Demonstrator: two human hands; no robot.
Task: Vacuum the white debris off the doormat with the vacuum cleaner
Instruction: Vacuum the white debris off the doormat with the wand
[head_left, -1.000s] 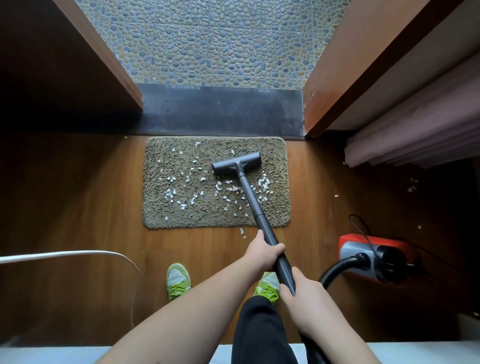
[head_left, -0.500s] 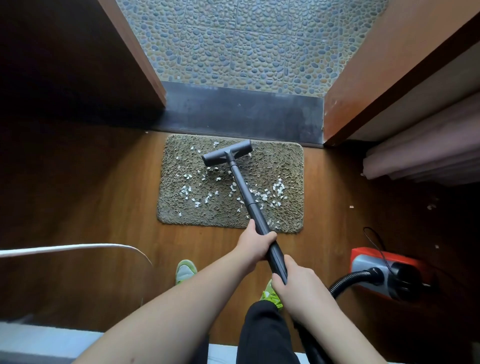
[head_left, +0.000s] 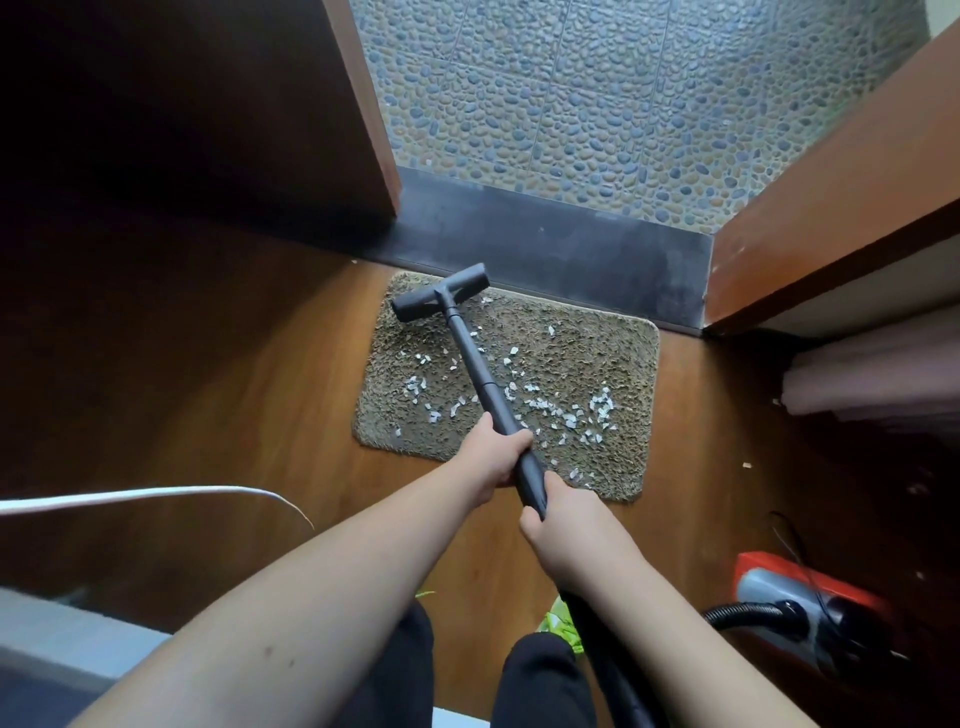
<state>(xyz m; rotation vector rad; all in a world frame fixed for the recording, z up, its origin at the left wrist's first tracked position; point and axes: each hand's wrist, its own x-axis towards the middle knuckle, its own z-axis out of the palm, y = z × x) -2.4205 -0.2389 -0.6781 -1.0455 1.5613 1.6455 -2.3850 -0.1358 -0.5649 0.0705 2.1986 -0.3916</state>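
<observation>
Both hands — left hand (head_left: 491, 457), right hand (head_left: 563, 522) — grip the wand (head_left: 480, 371) near the doormat (head_left: 597, 343).

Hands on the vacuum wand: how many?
2. Left hand grips the vacuum wand higher up, over the doormat's near edge; right hand grips just below it, nearer the body. None hidden.

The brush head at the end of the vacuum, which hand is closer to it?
The left hand. It grips the wand higher up, nearer the brush head on the doormat. The right hand holds the wand just below it, closer to the person.
</observation>
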